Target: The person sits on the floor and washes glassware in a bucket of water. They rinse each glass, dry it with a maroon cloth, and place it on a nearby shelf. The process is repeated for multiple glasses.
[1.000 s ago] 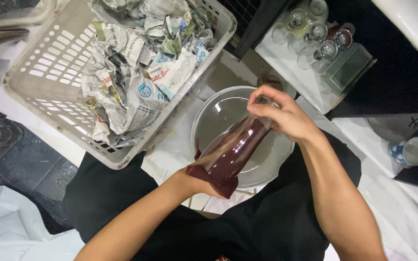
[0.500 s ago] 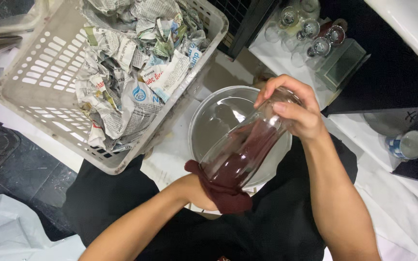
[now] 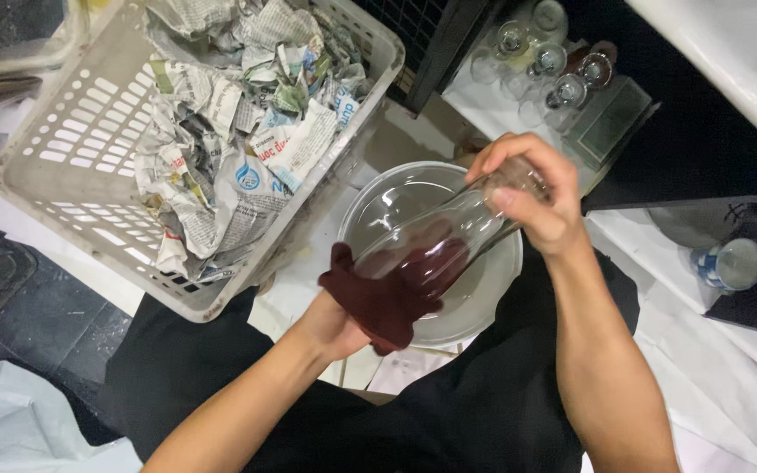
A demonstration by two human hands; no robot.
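A clear tall glass (image 3: 449, 232) lies tilted above a white round basin (image 3: 484, 302) in the middle of the head view. My right hand (image 3: 532, 188) grips the glass by its upper far end. A dark red cloth (image 3: 383, 293) is stuffed into the glass's lower open end and bunches out around it. My left hand (image 3: 335, 324) holds that cloth from below, partly hidden by it. Both forearms reach in from the bottom of the frame over my black clothing.
A white slotted plastic basket (image 3: 72, 140) full of crumpled newspaper (image 3: 238, 149) stands at the left. Several clear glasses (image 3: 545, 61) stand on a surface at the top right. A small glass with a blue pattern (image 3: 729, 263) lies at the right. White sheets cover the floor.
The glass has swung up and to the right, and my right hand has shifted along its far end. The cloth sits deeper in the glass and my left hand has moved up with it.
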